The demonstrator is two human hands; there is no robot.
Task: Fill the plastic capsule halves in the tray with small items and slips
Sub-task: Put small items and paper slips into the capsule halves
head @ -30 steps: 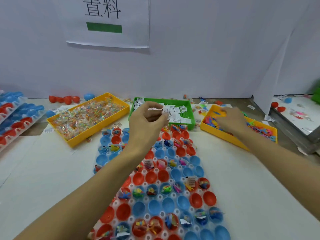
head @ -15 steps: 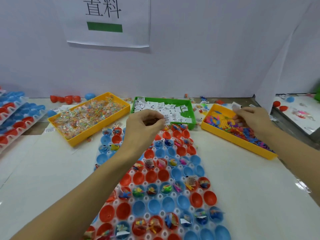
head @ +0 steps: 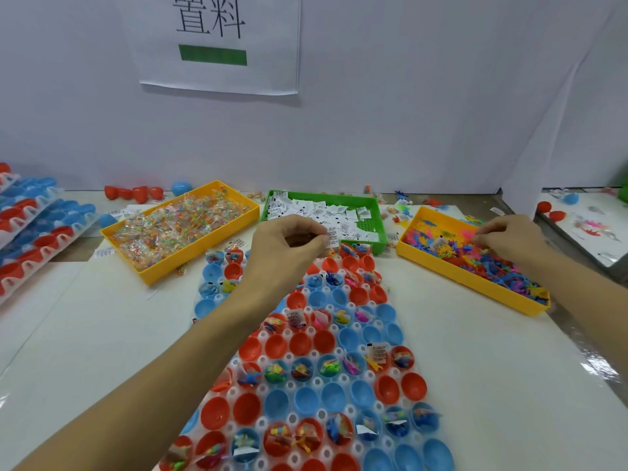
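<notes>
Dozens of red and blue capsule halves (head: 307, 401) are being held open side up in a white perforated tray (head: 317, 381), which is lying on the pale table (head: 475, 385) and running from the near edge away toward the bins. Many halves are being occupied by small coloured items, some also by white printed slips, while others are being left bare inside. Above the far end of the tray, the left hand (head: 289, 248) is being held with its fingers curled, and a white slip (head: 332, 234) is being pinched between thumb and forefinger, right at the near edge of the green bin (head: 382, 229) of slips. The right hand (head: 506, 237) is being held over the far part of the right yellow bin (head: 475, 283), which is filled with small coloured plastic toys (head: 475, 263); its fingers are curled and the fingertips are being pressed together, but whether a toy is being gripped cannot be told. A left yellow bin (head: 163, 273) of clear-wrapped coloured items is being kept beside the green one. Stacked trays of capsule halves (head: 34, 232) are being kept at the left edge of the table, loose red capsule halves (head: 132, 193) along the wall, and a printed sheet (head: 221, 42) with a green bar is being displayed on the wall above.
</notes>
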